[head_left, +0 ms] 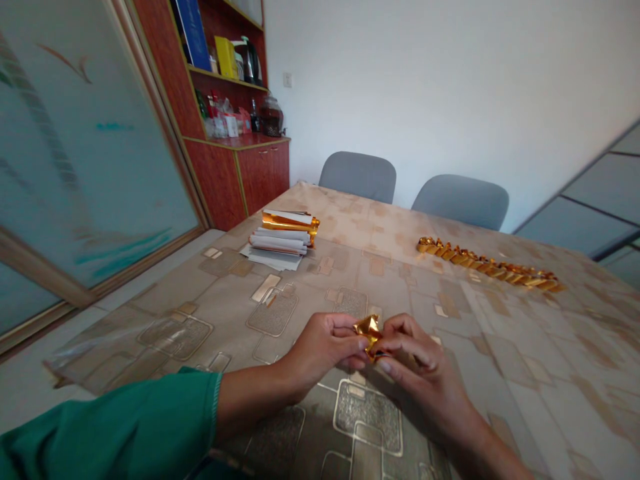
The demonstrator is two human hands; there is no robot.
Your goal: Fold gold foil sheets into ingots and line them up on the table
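A small piece of folded gold foil paper (369, 328) is held between my two hands, above the near part of the table. My left hand (333, 343) pinches its left side between thumb and fingers. On the right side, the thumb and fingertips of my right hand (417, 357) close on its lower edge. Part of the foil is hidden behind the fingers. To the far left lies a stack of gold and white paper sheets (283, 240). Over on the right, several folded gold paper pieces (487, 265) stand in a slanting row.
A patterned cloth under clear plastic covers the table (380, 280). Two grey chairs (357, 175) stand at its far side, before a white wall. A red-brown cabinet (260, 170) with bottles and boxes is at the back left, beside a frosted glass door (90, 147).
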